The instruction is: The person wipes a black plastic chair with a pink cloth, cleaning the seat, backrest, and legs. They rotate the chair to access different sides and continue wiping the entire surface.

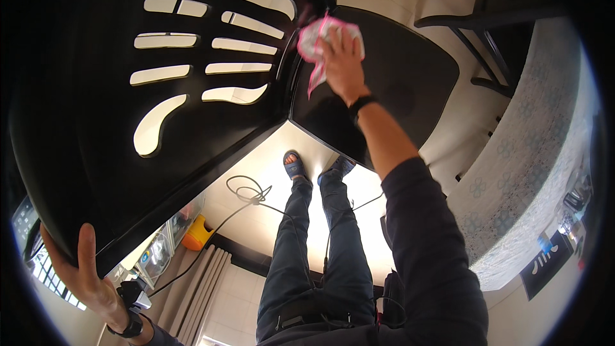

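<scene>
A black chair with a glossy, slotted backrest [86, 120] fills the left of the view, its dark seat [408, 72] spreading to the right of it. My right hand [343, 65] presses a white cloth with pink edging [312, 41] onto the seat, close to where it meets the backrest. The fingers lie spread over the cloth, and part of it hangs loose toward me. At the lower left, my left hand [89, 271] holds the backrest's corner between thumb and fingers. Part of that grip is hidden behind the backrest.
At the right stands a table under a patterned cover [509, 168], with another dark chair [485, 19] beyond it. A thin cable [254, 199] loops across the floor near my feet. Clear storage boxes [156, 254] and a yellow-orange object [196, 234] are at the lower left.
</scene>
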`<state>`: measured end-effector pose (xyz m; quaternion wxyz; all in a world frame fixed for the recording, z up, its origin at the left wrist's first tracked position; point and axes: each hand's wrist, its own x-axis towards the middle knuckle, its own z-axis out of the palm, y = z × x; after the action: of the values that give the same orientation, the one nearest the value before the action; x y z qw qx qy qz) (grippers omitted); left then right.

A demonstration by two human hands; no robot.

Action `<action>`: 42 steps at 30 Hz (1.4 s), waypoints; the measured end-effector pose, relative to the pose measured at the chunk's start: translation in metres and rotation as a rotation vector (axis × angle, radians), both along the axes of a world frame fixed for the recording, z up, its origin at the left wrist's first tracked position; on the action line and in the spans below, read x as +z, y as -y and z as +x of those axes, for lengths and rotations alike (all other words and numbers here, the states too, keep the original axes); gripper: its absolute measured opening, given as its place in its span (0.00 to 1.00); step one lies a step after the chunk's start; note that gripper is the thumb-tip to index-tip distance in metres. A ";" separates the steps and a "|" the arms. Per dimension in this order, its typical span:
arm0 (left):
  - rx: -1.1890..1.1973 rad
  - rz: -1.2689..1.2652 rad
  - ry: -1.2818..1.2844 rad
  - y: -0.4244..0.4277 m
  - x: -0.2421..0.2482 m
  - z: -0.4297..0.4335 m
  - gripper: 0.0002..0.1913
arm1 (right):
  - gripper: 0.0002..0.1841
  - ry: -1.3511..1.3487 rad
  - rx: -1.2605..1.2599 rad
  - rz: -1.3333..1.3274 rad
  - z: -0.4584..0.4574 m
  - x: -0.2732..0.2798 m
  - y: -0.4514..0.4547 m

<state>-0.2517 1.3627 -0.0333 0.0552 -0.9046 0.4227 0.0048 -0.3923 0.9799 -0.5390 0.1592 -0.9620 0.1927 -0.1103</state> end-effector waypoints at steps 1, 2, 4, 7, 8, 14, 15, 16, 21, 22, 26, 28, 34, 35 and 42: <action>0.047 -0.033 -0.023 0.000 -0.001 0.001 0.17 | 0.24 0.016 -0.030 -0.010 0.009 0.000 0.022; -0.031 0.048 0.033 0.000 0.000 0.003 0.17 | 0.24 -0.121 -0.067 -0.060 0.015 0.000 0.041; -0.109 0.136 0.095 0.001 0.000 0.005 0.17 | 0.27 -0.198 -0.087 -0.146 0.011 -0.002 0.078; -0.124 0.141 0.109 0.002 0.001 0.007 0.18 | 0.26 -0.244 -0.240 -0.182 -0.012 -0.006 0.113; -0.144 0.137 0.099 0.002 0.004 0.007 0.18 | 0.28 -0.243 -0.256 -0.105 -0.033 -0.004 0.123; -0.147 0.151 0.147 -0.006 -0.002 0.014 0.19 | 0.30 -0.389 -0.550 -0.153 -0.142 0.001 0.162; -0.188 0.188 0.204 -0.007 -0.003 0.015 0.19 | 0.31 -0.299 -0.529 -0.183 -0.156 -0.002 0.161; -0.108 0.142 0.164 -0.005 -0.005 0.015 0.19 | 0.31 -0.256 -0.519 -0.200 -0.168 -0.006 0.160; -0.100 -0.050 0.015 0.023 -0.008 0.008 0.18 | 0.34 -0.117 -0.496 -0.209 -0.214 -0.025 0.091; 0.102 -0.198 -0.137 0.032 -0.006 0.004 0.19 | 0.34 -0.137 -0.398 -0.195 -0.228 -0.019 0.067; 0.441 -0.601 -0.332 0.066 -0.016 -0.016 0.28 | 0.32 -0.169 -0.380 -0.097 -0.248 0.000 -0.020; 0.449 -0.575 -0.278 0.082 -0.015 -0.018 0.30 | 0.31 -0.165 -0.333 -0.205 -0.256 0.011 -0.048; 0.400 -0.610 -0.296 0.098 -0.016 -0.011 0.31 | 0.31 -0.349 -0.363 -0.132 -0.262 0.014 -0.065; 0.387 -0.614 -0.281 0.097 -0.017 -0.011 0.31 | 0.31 -0.307 -0.375 -0.151 -0.263 0.013 -0.064; -0.213 -0.666 0.004 0.077 -0.033 0.005 0.28 | 0.31 -0.365 -0.360 -0.098 -0.259 0.014 -0.063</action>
<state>-0.2463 1.2855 -0.0662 -0.2420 -0.8238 0.4928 -0.1412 -0.6509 1.0427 -0.5254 0.0529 -0.9227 0.3807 0.0293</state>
